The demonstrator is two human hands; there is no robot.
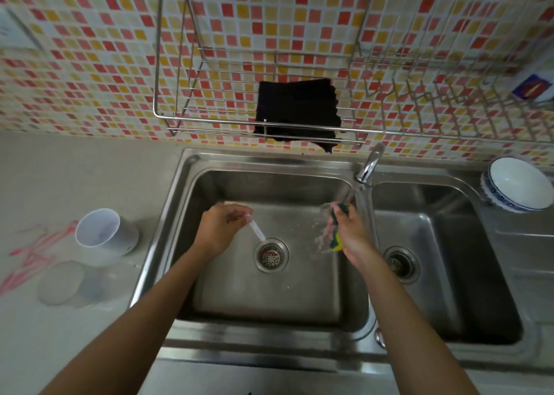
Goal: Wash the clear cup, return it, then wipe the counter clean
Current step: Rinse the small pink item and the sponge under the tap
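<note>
**Cup not yet washed; you are wetting the sponge.**
The clear cup [64,286] stands on the worktop [75,169] towards its front left, just beside the sink [269,298]. It seems upright, mouth up and long axis vertical, though the wide lens leans it. It looks untouched, so I judge washing, returning and wiping all remain. The white cup [105,235] sits just behind it, and red marks [33,253] streak the worktop's left edge. Your right hand [352,235] has its fingers curled round the sponge [337,241] under the running tap [370,163]. Your left hand [218,226] pinches a small pale piece [257,231], which I cannot identify, over the left basin. A black cloth [296,112] lies on the rack [209,121] above.
</note>
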